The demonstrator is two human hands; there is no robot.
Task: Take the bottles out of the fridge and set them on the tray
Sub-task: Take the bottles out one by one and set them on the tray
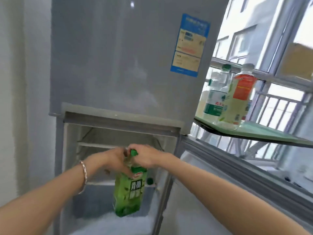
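We are reaching both arms into the open lower compartment of the grey fridge (118,65), low in the centre of the frame. Our left hand (116,160) is wrapped around the shoulder of the green bottle (129,192), the fingers closed against it just above the label, and our right hand (145,157) is closed over the neck right below the green cap, so both hands have hold of the same bottle at its top end. The bottle hangs nearly upright with a slight tilt, its base in front of the frosty bottom of the compartment; we cannot tell whether the base touches anything. A thin bracelet (84,173) sits on our left wrist. Behind the bottle, slightly to the right, a dark green cap (150,180) of another bottle shows on a shelf inside the fridge. The lower door stands open toward the right of the frame. At middle right, a pale green tray (271,133) sits beside the fridge, in front of the window (288,39). On it stand a clear water bottle (215,99) with a green cap and green label and, just beside it and nearer to us, a pale yellow bottle (238,99) with an orange label and a white cap. A blue sticker (189,44) is on the upper fridge door, in the upper right part of it.
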